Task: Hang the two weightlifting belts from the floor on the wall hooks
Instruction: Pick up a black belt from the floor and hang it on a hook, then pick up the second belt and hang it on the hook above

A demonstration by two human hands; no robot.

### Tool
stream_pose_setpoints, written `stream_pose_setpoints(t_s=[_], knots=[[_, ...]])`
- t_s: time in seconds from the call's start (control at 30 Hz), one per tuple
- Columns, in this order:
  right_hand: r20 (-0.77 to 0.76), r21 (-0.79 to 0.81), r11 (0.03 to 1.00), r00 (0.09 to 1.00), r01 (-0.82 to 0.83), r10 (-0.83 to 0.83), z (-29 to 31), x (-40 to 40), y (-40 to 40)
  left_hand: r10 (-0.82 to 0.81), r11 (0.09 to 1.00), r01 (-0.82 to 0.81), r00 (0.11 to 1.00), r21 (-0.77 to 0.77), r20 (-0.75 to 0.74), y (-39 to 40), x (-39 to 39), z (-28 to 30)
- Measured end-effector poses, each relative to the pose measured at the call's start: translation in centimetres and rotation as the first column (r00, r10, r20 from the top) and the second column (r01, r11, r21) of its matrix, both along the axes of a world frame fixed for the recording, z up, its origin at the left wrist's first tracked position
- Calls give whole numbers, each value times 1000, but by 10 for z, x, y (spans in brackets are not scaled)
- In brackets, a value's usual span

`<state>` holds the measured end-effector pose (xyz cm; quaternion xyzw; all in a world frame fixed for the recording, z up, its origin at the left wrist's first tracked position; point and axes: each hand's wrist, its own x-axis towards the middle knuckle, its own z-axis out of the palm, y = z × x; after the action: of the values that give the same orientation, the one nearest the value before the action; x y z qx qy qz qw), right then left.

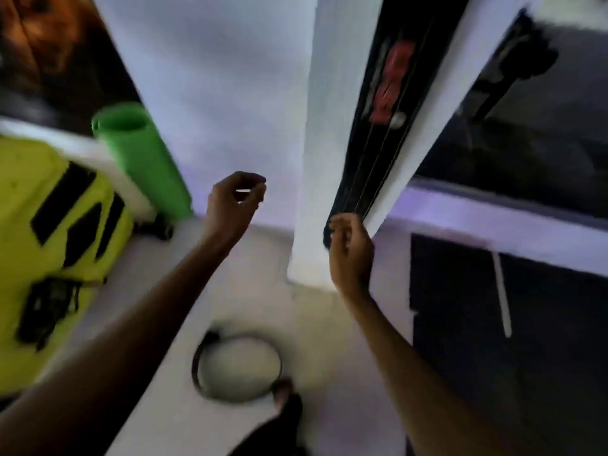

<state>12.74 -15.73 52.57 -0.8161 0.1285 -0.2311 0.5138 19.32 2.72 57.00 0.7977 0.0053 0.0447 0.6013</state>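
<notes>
A black belt [378,103] hangs long-axis down the white pillar [316,159]. The second belt [237,368] lies coiled on the floor [329,324], below both hands. The right hand [350,255] grips the hanging belt's lower end; the left hand [235,200], fingers curled, holds nothing.

Whole view motion-blurred. Long black belt with red lettering [388,103] hanging against white pillar [309,159]: lettering unreadable, top cut off by upper edge, hook unseen. Right hand [350,251] covers belt's lower end; grip unclear. Dark coiled ring on floor [237,366]: too smeared to identify. Yellow-green padded object with black patches [49,241] cut off at left edge.
</notes>
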Motion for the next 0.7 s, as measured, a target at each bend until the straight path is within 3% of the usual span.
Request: stream_pose_setpoints(t_s=[0.13, 0.3, 0.4, 0.5, 0.7], knots=[[-413, 49, 982, 891, -183, 186, -147, -75, 52, 110, 994, -99, 938, 52, -330, 60, -94, -156], [-687, 21, 929, 670, -368, 281, -303, -147, 112, 218, 976, -178, 785, 127, -579, 126, -199, -315], [-796, 20, 870, 519, -492, 312, -395, -169, 154, 279, 959, -237, 685, 157, -672, 163, -242, -407], [-849, 30, 828, 423, -561, 317, -499, -178, 205, 321, 939, -299, 596, 167, -736, 200, -273, -506], [-868, 28, 735, 348, -678, 354, -705, -154, 329, 410, 871, -459, 483, 175, -773, 288, -303, -693]])
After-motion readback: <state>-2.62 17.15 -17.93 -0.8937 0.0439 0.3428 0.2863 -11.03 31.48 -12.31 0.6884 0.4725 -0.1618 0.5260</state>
